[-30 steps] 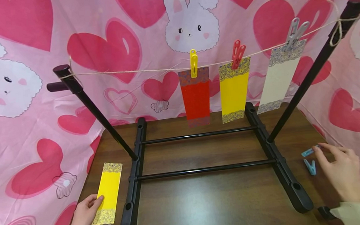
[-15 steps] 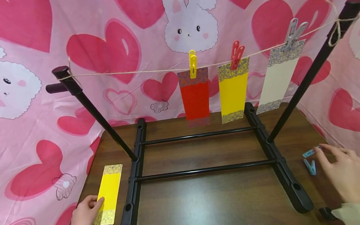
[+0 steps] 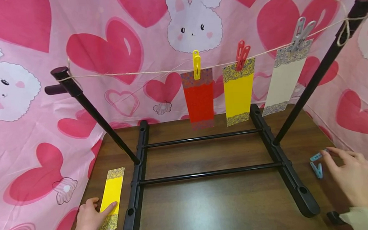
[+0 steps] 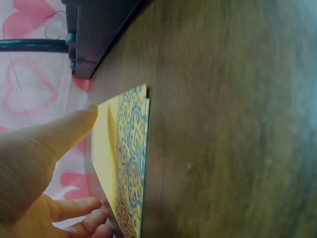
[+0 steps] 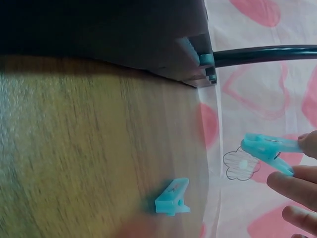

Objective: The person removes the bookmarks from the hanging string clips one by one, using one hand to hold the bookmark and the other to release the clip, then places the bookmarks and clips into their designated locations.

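On the left of the table, a yellow card [image 3: 112, 188] with patterned ends lies flat; an edge of another card [image 4: 147, 111] peeks out beneath it. My left hand [image 3: 88, 218] spans the card, thumb stretched across its face and the other fingers at its left edge. At the right, my right hand [image 3: 349, 175] pinches a light-blue clothespin [image 5: 270, 146] by its handles, held above the table. A second light-blue clothespin [image 3: 317, 170] lies on the tabletop just below it.
A black rack [image 3: 206, 174] stands mid-table with a string [image 3: 143, 73] between its posts. Hanging there are a red card [image 3: 200, 101] on a yellow clothespin, a yellow card [image 3: 238, 96] on a red one and a white card [image 3: 284, 79] on a grey one. Pink curtain behind.
My left thumb has spread rightward across the yellow card, away from the fingers. The right hand keeps its pinch on the clothespin and has hardly moved.
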Action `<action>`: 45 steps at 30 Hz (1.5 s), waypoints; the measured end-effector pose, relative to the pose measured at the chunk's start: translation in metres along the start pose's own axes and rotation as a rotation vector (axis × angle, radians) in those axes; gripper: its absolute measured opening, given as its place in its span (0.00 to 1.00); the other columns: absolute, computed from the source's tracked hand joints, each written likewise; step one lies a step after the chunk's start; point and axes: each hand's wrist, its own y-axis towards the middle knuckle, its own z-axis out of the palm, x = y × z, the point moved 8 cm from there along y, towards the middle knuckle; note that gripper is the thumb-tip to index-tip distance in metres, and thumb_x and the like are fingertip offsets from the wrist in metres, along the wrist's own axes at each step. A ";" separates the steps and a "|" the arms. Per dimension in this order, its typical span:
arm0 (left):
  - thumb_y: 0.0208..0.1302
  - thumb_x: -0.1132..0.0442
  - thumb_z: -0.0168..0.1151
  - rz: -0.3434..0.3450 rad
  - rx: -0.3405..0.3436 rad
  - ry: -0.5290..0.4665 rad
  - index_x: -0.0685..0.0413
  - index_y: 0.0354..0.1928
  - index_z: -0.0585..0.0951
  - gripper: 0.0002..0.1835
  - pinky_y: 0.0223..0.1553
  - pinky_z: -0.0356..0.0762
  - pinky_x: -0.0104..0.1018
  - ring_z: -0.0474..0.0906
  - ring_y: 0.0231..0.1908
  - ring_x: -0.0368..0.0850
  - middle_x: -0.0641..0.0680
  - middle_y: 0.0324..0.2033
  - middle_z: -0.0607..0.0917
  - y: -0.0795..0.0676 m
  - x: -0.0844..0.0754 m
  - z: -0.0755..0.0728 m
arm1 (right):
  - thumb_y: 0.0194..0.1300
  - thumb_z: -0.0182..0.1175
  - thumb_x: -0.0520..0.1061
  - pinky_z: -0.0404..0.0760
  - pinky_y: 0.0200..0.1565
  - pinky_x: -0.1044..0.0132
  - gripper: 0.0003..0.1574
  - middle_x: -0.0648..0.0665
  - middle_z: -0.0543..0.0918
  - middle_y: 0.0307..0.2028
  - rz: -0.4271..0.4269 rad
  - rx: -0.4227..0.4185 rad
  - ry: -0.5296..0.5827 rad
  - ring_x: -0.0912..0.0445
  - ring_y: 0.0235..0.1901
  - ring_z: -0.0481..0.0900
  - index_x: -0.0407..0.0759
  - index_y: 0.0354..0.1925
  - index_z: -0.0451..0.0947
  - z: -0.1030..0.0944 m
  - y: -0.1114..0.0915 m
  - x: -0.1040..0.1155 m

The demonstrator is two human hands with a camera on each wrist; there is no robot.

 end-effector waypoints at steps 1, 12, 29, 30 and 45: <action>0.56 0.35 0.75 -0.005 0.002 0.008 0.82 0.59 0.67 0.54 0.54 0.75 0.69 0.74 0.48 0.74 0.83 0.50 0.74 0.000 -0.001 0.001 | 0.67 0.66 0.41 0.60 0.42 0.42 0.18 0.21 0.84 0.41 0.000 0.008 -0.001 0.29 0.44 0.71 0.24 0.46 0.84 0.000 0.000 -0.001; 0.55 0.35 0.75 -0.043 0.026 0.038 0.83 0.62 0.62 0.58 0.55 0.71 0.70 0.66 0.50 0.76 0.84 0.53 0.65 -0.004 -0.005 0.003 | 0.73 0.62 0.49 0.67 0.44 0.33 0.25 0.20 0.83 0.46 0.095 0.188 -0.101 0.23 0.45 0.74 0.25 0.49 0.81 0.006 0.005 -0.032; 0.52 0.37 0.78 -0.002 0.030 0.046 0.82 0.60 0.63 0.57 0.48 0.72 0.63 0.64 0.49 0.74 0.82 0.51 0.66 -0.004 -0.010 0.003 | 0.75 0.59 0.60 0.75 0.35 0.35 0.39 0.21 0.83 0.34 0.191 0.501 -0.279 0.24 0.34 0.80 0.20 0.38 0.79 0.007 0.007 -0.079; 0.53 0.38 0.78 0.002 0.034 0.043 0.82 0.60 0.63 0.56 0.48 0.71 0.63 0.64 0.49 0.74 0.82 0.51 0.66 -0.004 -0.010 0.003 | 0.75 0.59 0.60 0.76 0.36 0.35 0.38 0.21 0.83 0.35 0.198 0.528 -0.287 0.24 0.34 0.80 0.20 0.39 0.79 0.010 0.007 -0.081; 0.57 0.44 0.77 0.017 0.034 0.009 0.80 0.57 0.65 0.47 0.45 0.72 0.59 0.67 0.45 0.70 0.78 0.47 0.69 -0.003 -0.018 0.005 | 0.71 0.64 0.56 0.78 0.41 0.31 0.34 0.23 0.84 0.36 0.337 0.858 -0.358 0.25 0.38 0.80 0.20 0.40 0.80 0.037 -0.010 -0.094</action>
